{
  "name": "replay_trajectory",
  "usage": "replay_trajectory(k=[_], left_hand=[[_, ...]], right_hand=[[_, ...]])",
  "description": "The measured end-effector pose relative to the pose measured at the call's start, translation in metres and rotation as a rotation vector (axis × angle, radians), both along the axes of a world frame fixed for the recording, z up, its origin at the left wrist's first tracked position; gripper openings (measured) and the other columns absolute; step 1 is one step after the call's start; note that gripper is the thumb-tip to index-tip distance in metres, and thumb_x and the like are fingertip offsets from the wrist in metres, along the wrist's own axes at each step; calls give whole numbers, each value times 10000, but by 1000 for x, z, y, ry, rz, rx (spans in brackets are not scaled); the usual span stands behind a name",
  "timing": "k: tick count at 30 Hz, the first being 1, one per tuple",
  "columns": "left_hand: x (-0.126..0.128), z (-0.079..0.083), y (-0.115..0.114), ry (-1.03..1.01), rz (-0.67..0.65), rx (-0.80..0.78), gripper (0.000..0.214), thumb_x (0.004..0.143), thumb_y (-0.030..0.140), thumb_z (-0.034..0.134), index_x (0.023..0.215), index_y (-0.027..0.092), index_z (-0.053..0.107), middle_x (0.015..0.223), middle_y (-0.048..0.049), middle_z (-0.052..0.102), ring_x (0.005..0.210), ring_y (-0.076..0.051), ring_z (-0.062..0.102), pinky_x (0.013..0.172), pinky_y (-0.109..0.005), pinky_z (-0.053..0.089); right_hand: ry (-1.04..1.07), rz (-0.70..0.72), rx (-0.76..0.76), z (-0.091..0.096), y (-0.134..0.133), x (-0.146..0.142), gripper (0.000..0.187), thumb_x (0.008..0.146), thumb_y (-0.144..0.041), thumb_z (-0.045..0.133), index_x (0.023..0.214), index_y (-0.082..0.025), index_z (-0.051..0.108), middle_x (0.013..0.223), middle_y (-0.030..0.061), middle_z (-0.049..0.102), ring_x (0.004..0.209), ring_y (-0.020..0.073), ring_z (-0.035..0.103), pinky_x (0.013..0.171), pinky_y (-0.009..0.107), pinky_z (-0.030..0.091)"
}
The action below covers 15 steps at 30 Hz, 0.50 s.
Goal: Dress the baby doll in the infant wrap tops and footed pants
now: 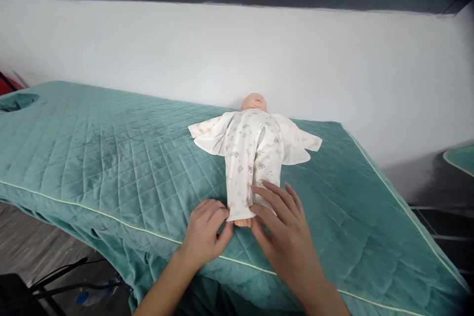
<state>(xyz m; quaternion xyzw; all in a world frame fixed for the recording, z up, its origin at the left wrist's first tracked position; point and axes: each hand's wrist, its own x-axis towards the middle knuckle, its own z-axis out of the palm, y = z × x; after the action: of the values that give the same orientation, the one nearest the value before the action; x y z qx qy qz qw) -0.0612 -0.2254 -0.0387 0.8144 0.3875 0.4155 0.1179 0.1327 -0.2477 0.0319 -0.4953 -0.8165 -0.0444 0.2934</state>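
Note:
A baby doll [254,102] lies on its back on a teal quilted bed cover [122,158], head towards the white wall. It wears a white printed sleepsuit [252,150] with the sleeves spread out to both sides. My left hand [205,234] pinches the cuff of the suit's left leg, where a small foot [242,222] pokes out. My right hand [283,227] lies over the other leg with fingers stretched out flat on the cloth.
The bed has a face hole [17,101] at its far left end and a pale piped edge [92,212] along the near side. Dark cables [62,276] lie on the floor at lower left. Another teal bed's corner [461,158] shows at right.

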Motion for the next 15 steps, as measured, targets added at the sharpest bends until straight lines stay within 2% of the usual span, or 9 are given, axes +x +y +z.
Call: replay_trajectory(k=[5,7,9,11,15], left_hand=[[1,0,-2,54,60,-40,62,907,184,559,862,225,546,847,-38,649,797,-191,593,720,-368,486],[1,1,-3,0,75,-29,59,909,170,559,950,212,558,960,-57,666,891,-198,616,778,-375,508],[3,3,-6,-82,67,8,171,905,156,564,1071,196,559,1114,-94,657,1033,-215,621,875,-402,527],[11,10,-9,-114,51,63,261,899,159,581,1157,184,549,1237,-127,620,1173,-243,587,978,-446,517],[40,28,-10,78,119,75,287,902,152,585,1188,171,565,1364,-144,572,1371,-295,463,1114,-509,457]], right_hand=[[103,19,-66,-14,-10,16,195,951,-151,546,1069,-283,628,1373,47,618,1356,291,517,1144,583,389],[239,-13,-87,-26,-14,27,249,976,-147,513,1165,-277,611,1375,73,600,1314,254,550,1096,509,467],[377,-92,-102,-39,-16,37,311,986,-143,476,1258,-261,570,1356,98,593,1262,228,580,1029,443,523],[450,-171,-136,-53,-16,43,344,976,-168,482,1306,-250,535,1311,109,600,1210,234,599,971,430,548],[415,-249,-192,-69,-11,43,357,950,-338,605,1284,-230,537,1219,117,608,1094,268,613,880,443,558]])
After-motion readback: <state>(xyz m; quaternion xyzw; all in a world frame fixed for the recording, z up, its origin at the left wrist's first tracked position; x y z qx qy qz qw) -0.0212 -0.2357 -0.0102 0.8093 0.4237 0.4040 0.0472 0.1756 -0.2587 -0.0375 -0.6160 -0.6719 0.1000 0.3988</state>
